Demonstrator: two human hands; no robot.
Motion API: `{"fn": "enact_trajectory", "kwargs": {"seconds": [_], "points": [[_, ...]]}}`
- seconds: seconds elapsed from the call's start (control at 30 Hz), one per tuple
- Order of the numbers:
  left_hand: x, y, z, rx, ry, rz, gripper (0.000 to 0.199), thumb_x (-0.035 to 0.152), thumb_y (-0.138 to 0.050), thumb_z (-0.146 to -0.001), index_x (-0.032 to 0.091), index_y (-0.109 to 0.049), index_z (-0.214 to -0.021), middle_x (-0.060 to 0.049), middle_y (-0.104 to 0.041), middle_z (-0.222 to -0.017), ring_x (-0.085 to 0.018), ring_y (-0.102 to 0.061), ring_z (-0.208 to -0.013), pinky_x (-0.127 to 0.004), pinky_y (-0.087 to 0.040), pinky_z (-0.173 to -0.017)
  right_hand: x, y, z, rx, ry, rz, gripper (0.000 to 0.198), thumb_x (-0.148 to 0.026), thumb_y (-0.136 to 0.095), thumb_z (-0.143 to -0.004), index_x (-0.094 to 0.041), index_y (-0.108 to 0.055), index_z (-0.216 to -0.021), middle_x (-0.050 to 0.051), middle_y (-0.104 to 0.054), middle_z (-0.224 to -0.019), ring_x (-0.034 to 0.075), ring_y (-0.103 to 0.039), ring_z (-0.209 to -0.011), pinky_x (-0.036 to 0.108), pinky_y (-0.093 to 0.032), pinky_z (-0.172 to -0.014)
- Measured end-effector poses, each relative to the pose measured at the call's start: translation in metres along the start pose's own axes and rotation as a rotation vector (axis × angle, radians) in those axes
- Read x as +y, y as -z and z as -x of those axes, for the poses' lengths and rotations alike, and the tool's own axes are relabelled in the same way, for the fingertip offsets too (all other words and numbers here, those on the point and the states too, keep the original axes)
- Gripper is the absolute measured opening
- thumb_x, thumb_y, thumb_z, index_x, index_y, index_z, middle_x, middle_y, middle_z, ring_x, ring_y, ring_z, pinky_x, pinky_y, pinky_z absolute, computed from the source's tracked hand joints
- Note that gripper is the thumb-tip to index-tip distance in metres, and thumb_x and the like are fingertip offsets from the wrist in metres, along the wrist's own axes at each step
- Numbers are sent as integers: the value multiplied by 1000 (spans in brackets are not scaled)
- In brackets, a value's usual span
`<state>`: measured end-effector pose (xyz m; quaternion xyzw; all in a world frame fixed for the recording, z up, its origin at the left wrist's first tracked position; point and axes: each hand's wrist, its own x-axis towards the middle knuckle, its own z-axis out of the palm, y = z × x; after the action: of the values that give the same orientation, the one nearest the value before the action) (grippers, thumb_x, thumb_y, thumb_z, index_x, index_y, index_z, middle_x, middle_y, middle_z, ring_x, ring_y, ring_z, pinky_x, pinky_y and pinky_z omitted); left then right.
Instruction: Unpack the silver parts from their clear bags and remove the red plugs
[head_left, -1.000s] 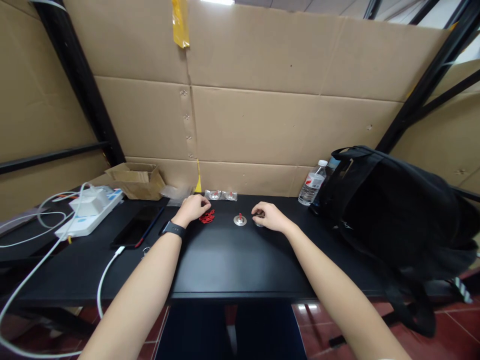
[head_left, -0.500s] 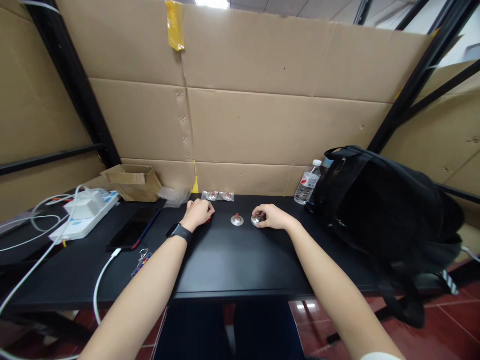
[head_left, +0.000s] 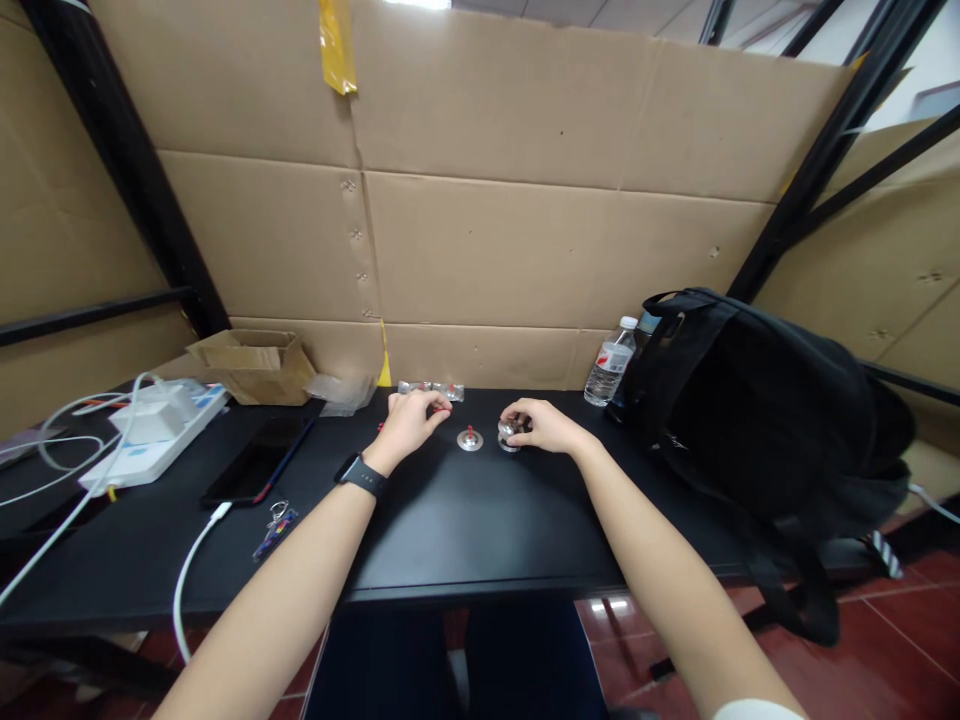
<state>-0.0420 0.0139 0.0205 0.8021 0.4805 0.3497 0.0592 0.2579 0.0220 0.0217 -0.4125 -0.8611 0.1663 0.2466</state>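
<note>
My left hand [head_left: 411, 428], with a dark watch on the wrist, is closed in a pinch on a small red piece [head_left: 446, 408] just above the table. Other red bits [head_left: 380, 427] show on the table at its left side, mostly hidden by the hand. Between my hands lies a round silvery metal disc [head_left: 470, 441] with a red peg standing up from its middle. My right hand [head_left: 546, 426] grips a shiny round metal part [head_left: 506, 430] by its edge, a little right of that disc. Its fingers hide much of the part.
Clear packets with red-and-silver pieces [head_left: 442, 391] lie at the back. On the left are a cardboard box [head_left: 259, 375], plastic bags [head_left: 343, 393], a phone [head_left: 259, 462], a power strip [head_left: 169, 440] and a keychain [head_left: 276, 530]. A water bottle [head_left: 609, 368] and black backpack [head_left: 772, 430] stand right.
My left hand has moved right and come up off the table, with a small red piece in its fingertips. My right hand has tilted the metal part slightly.
</note>
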Motion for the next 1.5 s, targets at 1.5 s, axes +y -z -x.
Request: {"fn": "enact_trajectory", "kwargs": {"seconds": [1.5], "points": [[39,-21,11,66,-114,97,10,25,-61,-95,23,-69,-90,-1,-73,-106,-23,-62,-107,-38,-33,-92,-43,-38,-11,62,-73,-626,31,-44,-68,-86,-14,-69,-95,7,-76,-82,18,-70,-73,30,-55,-72]]}}
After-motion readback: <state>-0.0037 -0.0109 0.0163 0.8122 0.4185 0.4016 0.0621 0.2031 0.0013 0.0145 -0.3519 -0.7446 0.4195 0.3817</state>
